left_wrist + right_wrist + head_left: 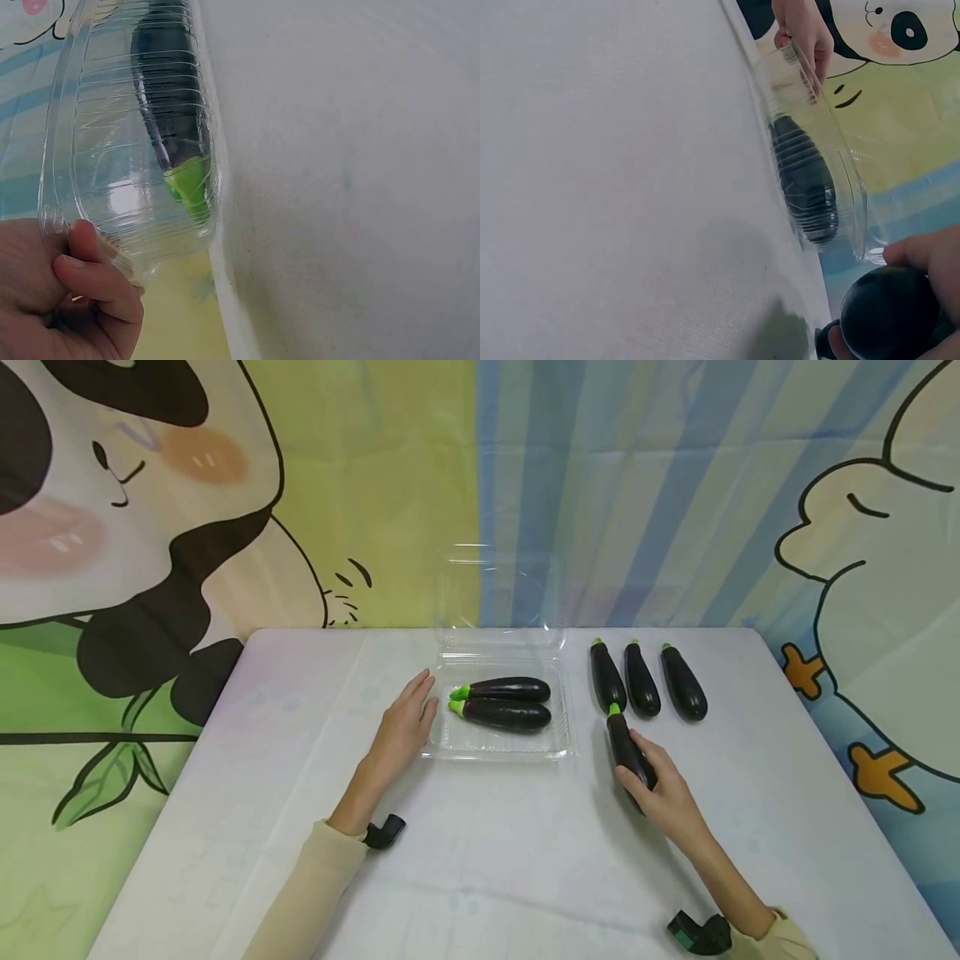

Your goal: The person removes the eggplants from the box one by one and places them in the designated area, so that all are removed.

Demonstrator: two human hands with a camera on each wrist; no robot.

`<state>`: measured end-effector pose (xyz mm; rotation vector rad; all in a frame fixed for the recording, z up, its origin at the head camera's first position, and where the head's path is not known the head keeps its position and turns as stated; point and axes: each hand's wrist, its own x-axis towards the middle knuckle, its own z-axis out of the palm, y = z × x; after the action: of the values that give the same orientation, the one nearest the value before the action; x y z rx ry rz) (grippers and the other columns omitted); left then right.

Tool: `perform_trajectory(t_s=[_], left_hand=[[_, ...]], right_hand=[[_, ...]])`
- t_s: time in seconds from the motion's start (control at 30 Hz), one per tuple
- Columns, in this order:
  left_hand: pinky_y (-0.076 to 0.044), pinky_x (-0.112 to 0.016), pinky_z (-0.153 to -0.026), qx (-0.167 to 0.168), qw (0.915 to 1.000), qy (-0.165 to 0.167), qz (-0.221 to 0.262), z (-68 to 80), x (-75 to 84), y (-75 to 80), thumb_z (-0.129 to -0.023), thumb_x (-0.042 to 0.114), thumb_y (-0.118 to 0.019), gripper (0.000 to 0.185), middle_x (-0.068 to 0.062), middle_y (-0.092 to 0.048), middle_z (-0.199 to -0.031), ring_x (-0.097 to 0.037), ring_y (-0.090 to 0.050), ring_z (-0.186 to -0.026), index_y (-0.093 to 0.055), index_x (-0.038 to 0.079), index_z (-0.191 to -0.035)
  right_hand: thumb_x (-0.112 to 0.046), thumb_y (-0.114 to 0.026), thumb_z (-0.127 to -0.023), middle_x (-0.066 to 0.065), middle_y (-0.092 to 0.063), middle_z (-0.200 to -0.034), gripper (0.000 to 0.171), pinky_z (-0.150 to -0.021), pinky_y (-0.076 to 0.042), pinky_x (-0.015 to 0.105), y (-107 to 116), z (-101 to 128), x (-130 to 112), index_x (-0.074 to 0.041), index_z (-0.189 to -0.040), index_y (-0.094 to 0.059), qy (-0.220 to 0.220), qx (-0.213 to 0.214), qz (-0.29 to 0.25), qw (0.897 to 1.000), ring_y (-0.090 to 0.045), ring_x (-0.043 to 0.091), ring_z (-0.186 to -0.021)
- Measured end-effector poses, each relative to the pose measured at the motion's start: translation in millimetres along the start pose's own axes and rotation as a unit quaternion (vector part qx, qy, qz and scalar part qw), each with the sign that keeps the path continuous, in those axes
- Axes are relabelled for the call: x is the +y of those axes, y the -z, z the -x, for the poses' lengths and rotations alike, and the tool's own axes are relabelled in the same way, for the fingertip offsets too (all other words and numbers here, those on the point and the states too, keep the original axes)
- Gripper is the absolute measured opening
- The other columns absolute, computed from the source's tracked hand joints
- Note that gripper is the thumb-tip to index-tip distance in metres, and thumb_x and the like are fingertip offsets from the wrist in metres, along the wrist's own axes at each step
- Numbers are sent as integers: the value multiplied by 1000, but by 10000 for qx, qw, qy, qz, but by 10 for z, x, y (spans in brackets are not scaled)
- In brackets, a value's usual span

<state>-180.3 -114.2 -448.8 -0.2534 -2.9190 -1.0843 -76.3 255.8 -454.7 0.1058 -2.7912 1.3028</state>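
My right hand (pixel 663 789) grips a dark purple eggplant (pixel 628 747) with a green stem end, right of a clear plastic box (pixel 498 746). In the right wrist view the rounded end of that eggplant (pixel 889 311) shows between thumb and fingers. At the left edge of the box my left hand (pixel 401 731) holds the rim; in the left wrist view its fingers (pixel 105 289) are curled at the plastic edge. Two eggplants (pixel 502 714) lie side by side in the box, green ends to the left. The box's lid (pixel 498 593) stands raised behind it.
Three more eggplants (pixel 642 681) lie in a row at the back right of the white table (pixel 465 860). The held one's stem end overlaps the nearest of them in the head view. A printed cartoon cloth (pixel 390 468) hangs behind the table.
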Motion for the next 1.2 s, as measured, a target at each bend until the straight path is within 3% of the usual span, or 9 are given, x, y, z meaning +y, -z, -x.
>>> perform_trajectory(t_s=[0.23, 0.37, 1.2], left_hand=[[-33, -47, -117, 14, 10000, 79, 37, 4, -10, -1, -103, 21, -47, 49, -8, -30, -159, -28, -33, -145, -38, 3, -148], [-34, -48, -117, 10, 10000, 62, 20, 11, -6, 5, -103, 21, -47, 49, -8, -30, -159, -29, -34, -145, -38, 3, -147], [-35, -48, -116, 44, 10000, -34, -21, 6, 15, 10, -102, 19, -49, 48, -10, -32, -158, -30, -36, -143, -39, 2, -147]], right_hand=[[-16, -61, -95, 29, -38, -146, 62, -94, -43, 50, -47, 11, -7, 3, -148, -34, -149, -53, -2, 9999, -44, 43, -126], [-16, -60, -96, 31, -35, -146, 63, -97, -40, 59, -74, 22, -5, 3, -148, -32, -243, -154, -7, 9996, -41, 46, -128], [-15, -59, -96, 33, -27, -151, 70, -108, -31, 66, -90, 71, 62, 9, -149, -22, 139, -568, 457, 9972, -29, 51, -138]])
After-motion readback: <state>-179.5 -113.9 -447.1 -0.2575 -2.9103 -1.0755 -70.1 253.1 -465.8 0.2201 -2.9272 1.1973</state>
